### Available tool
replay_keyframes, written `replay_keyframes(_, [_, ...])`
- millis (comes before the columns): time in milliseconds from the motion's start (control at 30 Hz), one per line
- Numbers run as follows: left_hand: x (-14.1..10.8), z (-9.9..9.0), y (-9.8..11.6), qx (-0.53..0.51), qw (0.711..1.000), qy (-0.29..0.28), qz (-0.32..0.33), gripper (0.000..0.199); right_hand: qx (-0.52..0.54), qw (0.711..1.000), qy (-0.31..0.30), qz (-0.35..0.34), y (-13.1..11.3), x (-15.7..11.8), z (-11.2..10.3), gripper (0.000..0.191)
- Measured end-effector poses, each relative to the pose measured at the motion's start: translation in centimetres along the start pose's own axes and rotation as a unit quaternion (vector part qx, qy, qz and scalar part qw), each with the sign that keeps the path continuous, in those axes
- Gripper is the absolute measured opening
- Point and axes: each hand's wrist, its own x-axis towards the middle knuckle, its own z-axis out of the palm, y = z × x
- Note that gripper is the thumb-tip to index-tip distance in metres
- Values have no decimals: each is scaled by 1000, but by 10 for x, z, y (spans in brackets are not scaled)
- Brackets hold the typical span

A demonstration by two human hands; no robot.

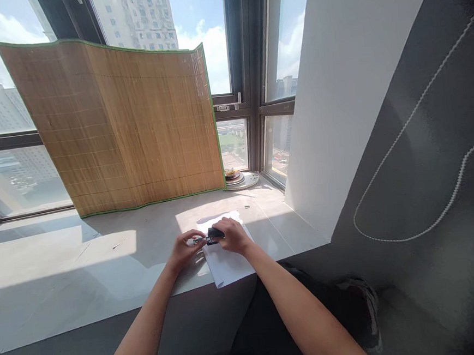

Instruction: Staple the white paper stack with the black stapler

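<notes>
Over the sill, a small black stapler (215,233) with a metallic part is held between my two hands. My right hand (234,235) is closed around its black body from the right. From the left, my left hand (185,248) pinches the metallic end, fingertips close to those of the right; whether a loose staple strip is also there, I cannot tell. Beneath both hands lie white paper sheets (228,267), their near edge reaching over the sill's front edge. Just beyond the paper sits a tiny metallic piece (247,206), perhaps staples.
The white window sill (65,289) runs along the windows. A bamboo mat (134,125) with green edging leans against the glass. Stacked plates (241,181) stand in the corner behind it. A beaded cord (405,126) hangs at the right, beside the white wall (347,70).
</notes>
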Motion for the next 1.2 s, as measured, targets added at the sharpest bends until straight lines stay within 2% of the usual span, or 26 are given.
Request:
replay_keyframes(133, [1, 0, 1, -28, 999, 12, -11, 29, 12, 1000, 12, 0, 1, 0, 1, 21])
replay_keyframes(333, [3, 0, 4, -23, 1000, 0, -2, 25, -1, 1000, 8, -12, -1, 1, 0, 15])
replay_keyframes(533, [1, 0, 9, -4, 1000, 24, 19, 24, 45, 998, 32, 21, 0, 0, -6, 22])
replay_keyframes(700, [-1, 0, 7, 2, 999, 13, 34, 20, 109, 991, 44, 67, 16, -5, -18, 24])
replay_keyframes(833, [-1, 2, 2, 13, 999, -34, 40, 20, 161, 982, 39, 92, 32, -10, -25, 26])
replay_keyframes(933, [-1, 3, 3, 1, 999, -18, 28, 29, 174, 983, 25, 56, 31, -8, -21, 22])
replay_keyframes(1033, [0, 3, 8, -16, 999, -24, 33, 46, 188, 982, -18, -31, 18, -1, -7, 16])
replay_keyframes(1100, [0, 2, 10, -8, 999, -32, 43, 40, 195, 978, -32, -69, 10, 5, 3, 16])
replay_keyframes(1200, [2, 3, 8, 8, 998, -16, 58, 29, 205, 976, -29, -72, 5, 9, 9, 17])
